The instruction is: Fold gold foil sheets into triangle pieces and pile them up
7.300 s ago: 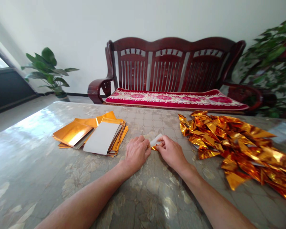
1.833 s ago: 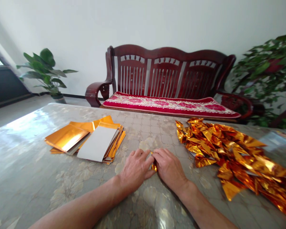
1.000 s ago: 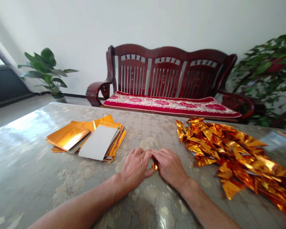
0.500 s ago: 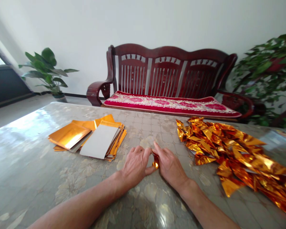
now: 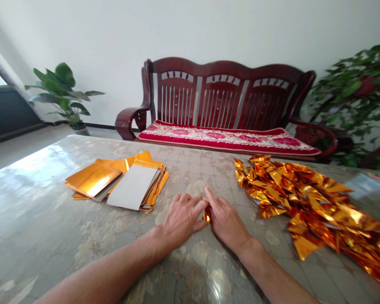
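Observation:
My left hand [image 5: 184,217] and my right hand [image 5: 225,219] meet over the middle of the table. Between them they pinch a small piece of shiny gold foil paper [image 5: 207,216], mostly covered by my fingers. The left thumb and index finger close on its left side; the right hand grips it from the other side, with the index finger pointing forward. To the left lies a loose stack of flat gold foil paper sheets [image 5: 93,179], some with the grey back [image 5: 133,187] up. On the right spreads a heap of folded gold foil pieces [image 5: 291,194].
The table [image 5: 98,240] has a glossy, flower-patterned cover. Behind it stands a dark red wooden bench [image 5: 221,97] with a red and white cushion [image 5: 228,137]. A potted plant [image 5: 63,90] is at the left, leafy greenery [image 5: 357,88] at the right. Some clear plastic [image 5: 367,184] lies at the right edge.
My left index finger has shifted slightly right, closer to the right hand, over the foil piece. Both hands otherwise keep their place; the stack and heap look the same.

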`<state>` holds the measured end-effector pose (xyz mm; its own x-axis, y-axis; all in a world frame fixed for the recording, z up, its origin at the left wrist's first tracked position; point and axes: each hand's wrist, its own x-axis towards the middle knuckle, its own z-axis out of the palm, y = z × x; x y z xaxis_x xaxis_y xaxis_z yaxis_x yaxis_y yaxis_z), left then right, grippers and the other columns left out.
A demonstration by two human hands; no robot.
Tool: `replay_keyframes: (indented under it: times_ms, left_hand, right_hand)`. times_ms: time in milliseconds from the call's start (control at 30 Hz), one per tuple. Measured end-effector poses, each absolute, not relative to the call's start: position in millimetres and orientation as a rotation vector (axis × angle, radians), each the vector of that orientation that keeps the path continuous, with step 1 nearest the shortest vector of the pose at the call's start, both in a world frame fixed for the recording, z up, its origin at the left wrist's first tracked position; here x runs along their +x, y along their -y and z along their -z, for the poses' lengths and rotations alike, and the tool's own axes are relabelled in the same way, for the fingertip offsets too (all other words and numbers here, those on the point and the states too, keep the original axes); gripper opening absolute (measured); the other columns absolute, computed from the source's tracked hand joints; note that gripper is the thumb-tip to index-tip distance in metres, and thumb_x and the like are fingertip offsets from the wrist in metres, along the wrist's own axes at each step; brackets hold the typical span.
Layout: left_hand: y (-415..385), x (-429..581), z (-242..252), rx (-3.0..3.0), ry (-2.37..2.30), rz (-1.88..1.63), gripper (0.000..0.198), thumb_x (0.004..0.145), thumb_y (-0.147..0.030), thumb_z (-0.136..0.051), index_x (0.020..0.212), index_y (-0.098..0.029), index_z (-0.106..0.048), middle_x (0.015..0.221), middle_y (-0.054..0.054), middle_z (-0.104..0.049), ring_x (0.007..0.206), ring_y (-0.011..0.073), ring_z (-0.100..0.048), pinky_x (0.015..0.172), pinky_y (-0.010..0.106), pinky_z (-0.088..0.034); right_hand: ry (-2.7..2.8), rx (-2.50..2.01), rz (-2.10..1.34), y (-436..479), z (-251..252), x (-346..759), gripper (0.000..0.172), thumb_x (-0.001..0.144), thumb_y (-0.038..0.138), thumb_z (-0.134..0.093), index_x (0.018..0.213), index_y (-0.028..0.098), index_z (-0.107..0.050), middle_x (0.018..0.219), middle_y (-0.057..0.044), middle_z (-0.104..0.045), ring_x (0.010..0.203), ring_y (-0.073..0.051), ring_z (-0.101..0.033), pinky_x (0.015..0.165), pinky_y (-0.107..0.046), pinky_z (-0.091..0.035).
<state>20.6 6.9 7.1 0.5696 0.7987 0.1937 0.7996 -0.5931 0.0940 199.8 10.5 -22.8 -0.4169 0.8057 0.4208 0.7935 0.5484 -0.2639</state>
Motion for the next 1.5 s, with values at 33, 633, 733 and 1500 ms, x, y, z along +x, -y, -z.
replay_keyframes:
  times_ms: [33, 633, 733, 1500]
  left_hand:
    - [-7, 21, -7, -2.777, 1.412, 0.339, 0.035, 0.092, -0.044, -0.058, 0.123, -0.03, -0.051, 0.117, 0.002, -0.066, 0.099, 0.0238, -0.057, 0.086, 0.039, -0.043]
    - [-6, 19, -4, -2.758, 1.393, 0.314, 0.035, 0.094, -0.046, -0.055, 0.125, -0.031, -0.052, 0.124, 0.002, -0.062, 0.103, 0.0246, -0.055, 0.086, 0.041, -0.044]
    - [-5, 19, -4, -2.759, 1.4, 0.308, 0.034, 0.094, -0.046, -0.054, 0.124, -0.03, -0.052, 0.124, 0.003, -0.061, 0.103, 0.0242, -0.055, 0.087, 0.04, -0.044]
    - [10, 26, 3, -2.831, 1.226, 0.224, 0.014, 0.096, -0.025, -0.055, 0.108, -0.019, -0.06, 0.103, 0.006, -0.062, 0.095, 0.0229, -0.056, 0.081, 0.036, -0.051]
  right_hand:
    - [2.272, -1.284, -0.055, -11, 22, 200, 0.063, 0.093, 0.008, -0.04, 0.154, 0.016, -0.024, 0.1, -0.011, -0.069, 0.093, -0.024, -0.065, 0.081, -0.039, -0.057]
    - [2.307, -1.304, 0.016, -10, 15, 209, 0.04, 0.096, 0.015, -0.045, 0.134, 0.019, -0.055, 0.109, -0.009, -0.073, 0.097, -0.021, -0.068, 0.086, -0.034, -0.054]
    - [2.359, -1.261, 0.089, -11, 14, 212, 0.037, 0.095, 0.016, -0.047, 0.131, 0.018, -0.059, 0.101, -0.008, -0.074, 0.091, -0.02, -0.067, 0.084, -0.034, -0.053]
    - [2.381, -1.045, 0.073, -9, 2, 213, 0.03, 0.08, 0.005, -0.049, 0.095, 0.02, -0.071, 0.072, -0.003, -0.062, 0.072, -0.019, -0.052, 0.069, -0.03, -0.039]
